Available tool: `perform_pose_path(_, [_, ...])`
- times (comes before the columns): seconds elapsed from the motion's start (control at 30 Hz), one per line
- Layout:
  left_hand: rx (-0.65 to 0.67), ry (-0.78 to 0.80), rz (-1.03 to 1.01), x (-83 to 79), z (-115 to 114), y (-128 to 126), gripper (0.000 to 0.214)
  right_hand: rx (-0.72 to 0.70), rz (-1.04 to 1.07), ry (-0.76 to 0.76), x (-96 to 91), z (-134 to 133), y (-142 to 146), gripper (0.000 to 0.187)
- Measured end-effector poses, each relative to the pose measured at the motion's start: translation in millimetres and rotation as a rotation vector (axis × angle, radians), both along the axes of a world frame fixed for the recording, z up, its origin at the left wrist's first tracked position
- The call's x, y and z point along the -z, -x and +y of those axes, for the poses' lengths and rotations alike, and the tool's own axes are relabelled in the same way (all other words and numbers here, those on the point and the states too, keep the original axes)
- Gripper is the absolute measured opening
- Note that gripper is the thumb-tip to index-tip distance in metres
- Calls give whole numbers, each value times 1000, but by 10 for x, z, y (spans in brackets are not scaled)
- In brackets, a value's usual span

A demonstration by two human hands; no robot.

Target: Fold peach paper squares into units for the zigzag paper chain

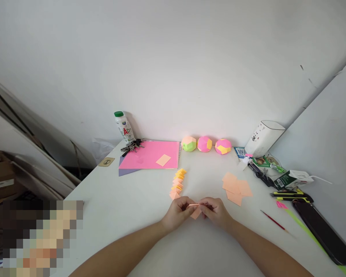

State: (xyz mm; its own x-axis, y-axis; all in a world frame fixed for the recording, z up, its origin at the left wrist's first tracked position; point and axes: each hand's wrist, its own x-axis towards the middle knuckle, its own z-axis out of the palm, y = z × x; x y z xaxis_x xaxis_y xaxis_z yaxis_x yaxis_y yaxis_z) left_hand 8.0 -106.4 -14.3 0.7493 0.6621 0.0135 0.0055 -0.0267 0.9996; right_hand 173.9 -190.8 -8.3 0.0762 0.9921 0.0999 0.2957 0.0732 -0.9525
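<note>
A small sheet of peach note paper [196, 212] is pinched between the thumbs and fingers of the left hand [176, 214] and the right hand [216, 214], just above the tabletop; it appears to be folded along its far edge, though the fingers cover too much of it to be sure; one pointed corner hangs toward the person; just beyond the left hand runs a slightly slanting row of folded paper units [177, 181], peach mixed with yellow-orange, their pointed tips standing out at the sides, packed closely together; beyond the right hand, to its right, loose peach paper squares [245, 188] lie flat, overlapping in a loose fan.
</note>
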Motion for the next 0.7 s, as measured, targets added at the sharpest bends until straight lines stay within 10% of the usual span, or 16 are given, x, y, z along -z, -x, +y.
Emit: perform_pose_path(0.7, [15,65,-32,-33,14,21,26,-20,35,50,18,10,-26,21])
